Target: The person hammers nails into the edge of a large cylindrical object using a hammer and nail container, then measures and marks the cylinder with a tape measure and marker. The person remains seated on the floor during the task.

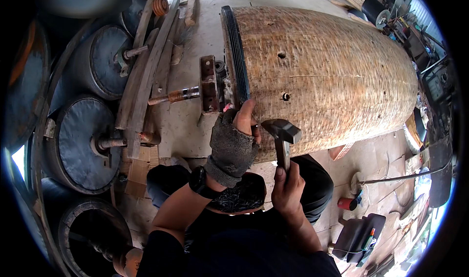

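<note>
A large brown drum (332, 67) with a ribbed, worn surface and several holes lies on its side in front of me. Round its left end runs a black ribbed strip (235, 57). My left hand (232, 143), in a dark fingerless glove, is closed at the lower end of this strip against the drum. What its fingers pinch, if anything, is hidden. My right hand (288, 186) grips the handle of a hammer (282, 133). The hammer head is just right of my left fingers, over the drum's near edge. A metal shaft (178, 95) sticks out leftward from the drum's end through a rusty bracket (208, 84).
Several dark rollers (85, 143) with shafts are stacked at the left. Long wooden planks (154, 77) lean beside them. On the floor at right are a red can (347, 204) and a dark case (359, 238) with tools. Another roller (369, 6) lies at the far right.
</note>
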The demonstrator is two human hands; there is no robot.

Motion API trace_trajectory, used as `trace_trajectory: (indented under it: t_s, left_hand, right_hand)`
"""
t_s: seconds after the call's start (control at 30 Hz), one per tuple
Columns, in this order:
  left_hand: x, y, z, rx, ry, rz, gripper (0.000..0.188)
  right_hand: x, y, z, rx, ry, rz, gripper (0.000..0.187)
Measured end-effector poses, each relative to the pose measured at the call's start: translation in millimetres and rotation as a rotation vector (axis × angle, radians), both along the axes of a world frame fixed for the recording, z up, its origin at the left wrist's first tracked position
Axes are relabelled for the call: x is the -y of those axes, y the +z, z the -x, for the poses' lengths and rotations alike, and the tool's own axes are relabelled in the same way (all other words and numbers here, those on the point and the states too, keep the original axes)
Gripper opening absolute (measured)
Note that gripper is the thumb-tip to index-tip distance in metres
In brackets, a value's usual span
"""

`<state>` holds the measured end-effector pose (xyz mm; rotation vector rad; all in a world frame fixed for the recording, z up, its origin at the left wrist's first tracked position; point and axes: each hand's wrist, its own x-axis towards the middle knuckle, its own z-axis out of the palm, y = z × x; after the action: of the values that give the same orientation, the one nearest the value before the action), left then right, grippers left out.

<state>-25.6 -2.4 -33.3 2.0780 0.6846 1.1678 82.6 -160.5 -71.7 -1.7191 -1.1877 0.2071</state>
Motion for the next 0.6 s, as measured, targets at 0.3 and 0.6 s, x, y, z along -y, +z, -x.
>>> trace_trajectory:
  t_s: [0.3, 0.6]
  left_hand:
    - [4, 7, -1, -0.088, 0.039, -0.002, 0.084]
    - [69, -24, 51, -0.412, 0.03, -0.255, 0.047]
  right_hand:
    - [3, 17, 1, 0.045, 0.001, 0.023, 0.013]
    - [4, 11, 1, 0.032, -0.03, 0.117, 0.019]
